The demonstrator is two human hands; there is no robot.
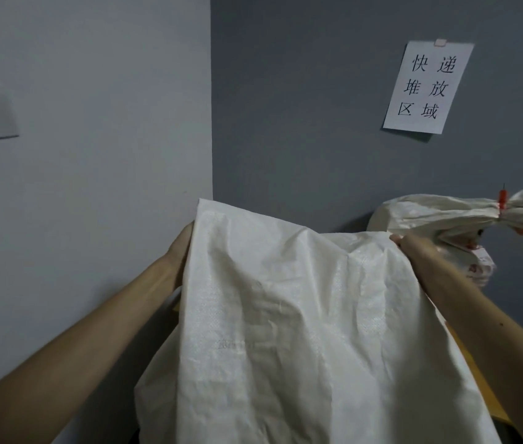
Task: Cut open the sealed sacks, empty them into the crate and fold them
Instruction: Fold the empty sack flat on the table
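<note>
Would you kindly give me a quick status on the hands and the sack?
Both hands, left and right, gripping the white sack by its top corners, held up. Tied sack waiting behind right. Crate not visible.

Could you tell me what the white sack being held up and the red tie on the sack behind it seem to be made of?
White sack: likely woven plastic fabric, matte; a fine weave texture and stiff creases show. Red tie: probably a plastic cable tie, cinching the sealed sack; too small to confirm.
</note>
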